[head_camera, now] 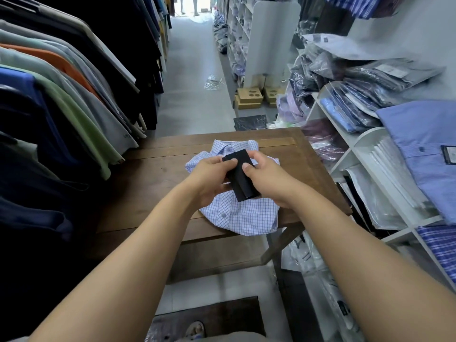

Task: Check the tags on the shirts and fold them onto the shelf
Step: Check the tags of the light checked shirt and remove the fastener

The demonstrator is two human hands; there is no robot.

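- Two hands meet on a black tag [240, 180]. The left hand [209, 178] pinches its upper left corner between thumb and fingers. The right hand [269, 181] grips its right edge, with the thumb laid across the face.
- The tag looks like two dark cards overlapped and sits tilted just above the cloth. I cannot tell whether a string ties it to anything.
- Directly beneath the grip lies the checked shirt [237, 215], white with fine blue lines. It is folded, with the collar on the far side of the hands and the buttoned front on the near side.
- The shirt rests on a brown wooden table [153, 169], and its near hem hangs slightly over the table's near edge.
- Right of the grip stands the white shelf [345, 141], crowded with bagged shirts [365, 99] and flat white packets. A blue shirt [424, 144] is draped over an upper level.
- Left of the grip hangs a rack of hanging shirts [61, 95] in green, orange, grey and navy.
- Beyond the grip, down the aisle, cardboard boxes [249, 97] sit on the floor against the shelving. A crumpled clear bag [213, 82] lies a little farther on.
- Nearest the person, below the forearms, a dark mat [217, 314] lies on the floor beside a sandalled foot [196, 329].
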